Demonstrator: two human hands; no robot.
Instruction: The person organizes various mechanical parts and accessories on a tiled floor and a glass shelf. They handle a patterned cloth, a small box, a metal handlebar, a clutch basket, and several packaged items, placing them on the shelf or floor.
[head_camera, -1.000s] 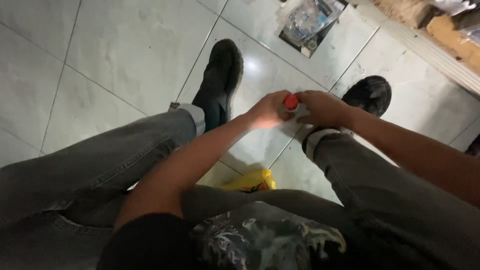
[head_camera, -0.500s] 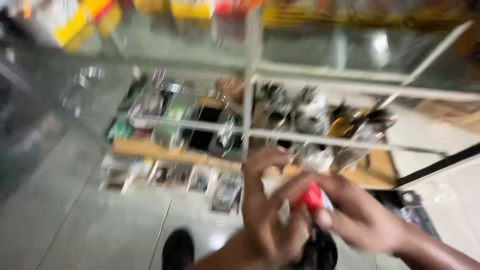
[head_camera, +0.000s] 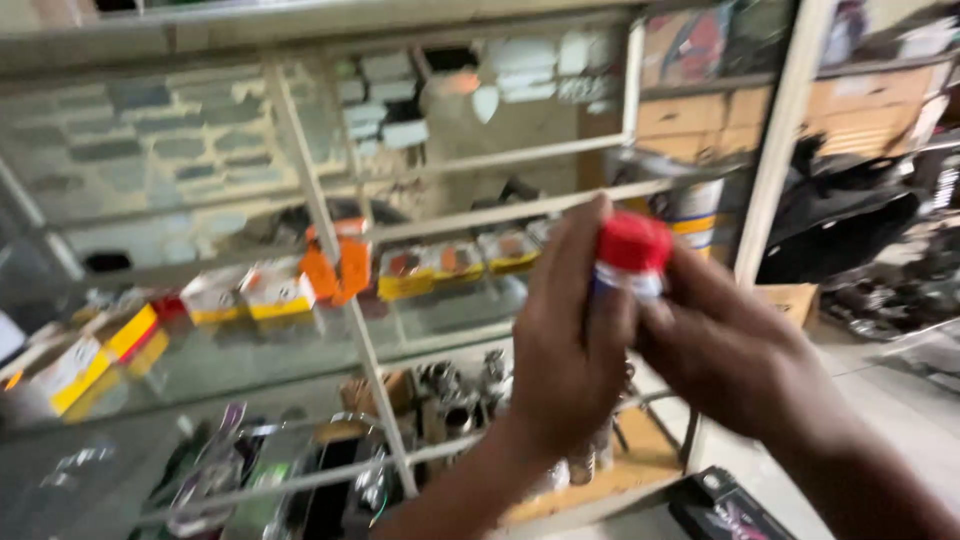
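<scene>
Two hands meet on small red-capped tube (head_camera: 632, 255), held upright before glass cabinet (head_camera: 330, 240). Left hand (head_camera: 572, 350) wraps tube body from left; right hand (head_camera: 735, 350) pinches at cap, fingers narrow. Both equally near.

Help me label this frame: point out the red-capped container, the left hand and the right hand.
Red-capped container (head_camera: 632, 245), head view, on its red cap.
Left hand (head_camera: 570, 345), head view, on its back.
Right hand (head_camera: 735, 350), head view, on its back.
</scene>
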